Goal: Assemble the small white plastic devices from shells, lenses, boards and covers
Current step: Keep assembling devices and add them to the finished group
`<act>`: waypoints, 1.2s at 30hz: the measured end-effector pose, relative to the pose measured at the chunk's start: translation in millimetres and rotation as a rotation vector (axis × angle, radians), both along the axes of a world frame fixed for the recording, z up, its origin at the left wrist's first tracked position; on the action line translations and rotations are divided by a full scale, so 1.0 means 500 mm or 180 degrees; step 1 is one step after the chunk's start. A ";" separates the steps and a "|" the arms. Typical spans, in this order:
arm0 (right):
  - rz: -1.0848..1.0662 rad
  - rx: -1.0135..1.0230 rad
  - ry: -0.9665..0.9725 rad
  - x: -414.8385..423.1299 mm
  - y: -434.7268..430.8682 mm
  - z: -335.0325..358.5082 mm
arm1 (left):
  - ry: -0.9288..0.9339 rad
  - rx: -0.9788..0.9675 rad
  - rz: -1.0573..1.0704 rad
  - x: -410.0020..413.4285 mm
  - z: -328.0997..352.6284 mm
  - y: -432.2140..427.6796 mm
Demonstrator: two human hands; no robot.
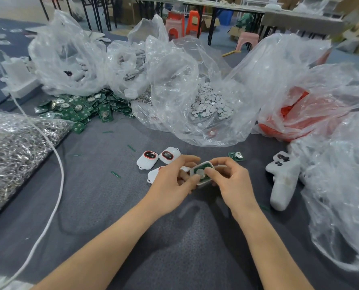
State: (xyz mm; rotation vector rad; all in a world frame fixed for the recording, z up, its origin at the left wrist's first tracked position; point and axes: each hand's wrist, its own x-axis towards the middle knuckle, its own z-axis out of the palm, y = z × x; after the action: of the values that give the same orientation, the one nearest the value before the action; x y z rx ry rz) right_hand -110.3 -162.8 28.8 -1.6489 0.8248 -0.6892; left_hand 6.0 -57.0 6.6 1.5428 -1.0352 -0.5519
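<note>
Head view: grey table (115,206); clear bags (174,80) far; green board pile (80,109) far left; left hand (174,178) and right hand (233,183), both pinching 1 white shell (195,170), board (204,179) inside; 2 devices (147,160) just left; 1 loose board (236,156) right.

A single head-worn camera looks forward and steeply down, close over the grey worktable (103,206).

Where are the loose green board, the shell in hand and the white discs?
loose green board (236,156): head view, its middle.
shell in hand (203,184): head view, lower rim.
white discs (210,103): head view, heap's middle.
</note>
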 end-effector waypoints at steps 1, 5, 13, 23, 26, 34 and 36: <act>-0.0006 -0.0099 0.0155 -0.002 -0.005 -0.003 | -0.0177 -0.0026 0.0097 -0.002 0.000 0.002; -0.0002 -0.0758 0.0684 -0.001 -0.010 -0.017 | -0.0944 -0.0291 0.0456 0.006 0.020 0.016; 0.0003 -0.1326 0.0814 0.014 0.003 -0.039 | -0.1986 0.0416 0.1351 0.272 0.102 0.004; -0.0296 -0.1487 0.0577 0.029 0.011 -0.047 | -0.2783 0.1742 0.1124 0.527 0.177 -0.156; -0.0381 -0.1505 0.0580 0.035 0.007 -0.055 | -0.2856 0.2372 0.0987 0.562 0.173 -0.209; -0.0401 -0.1534 0.0824 0.051 0.004 -0.061 | -0.2609 0.2869 0.1000 0.607 0.155 -0.254; -0.0411 -0.1477 0.0836 0.050 0.004 -0.061 | -0.2507 0.2701 0.1112 0.607 0.159 -0.256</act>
State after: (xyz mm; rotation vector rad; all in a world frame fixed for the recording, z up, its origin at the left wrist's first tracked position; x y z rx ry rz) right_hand -85.4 -160.6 -1.9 -2.1509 1.0182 -0.8073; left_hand 309.7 -184.9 86.1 2.7672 -1.1082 -0.0981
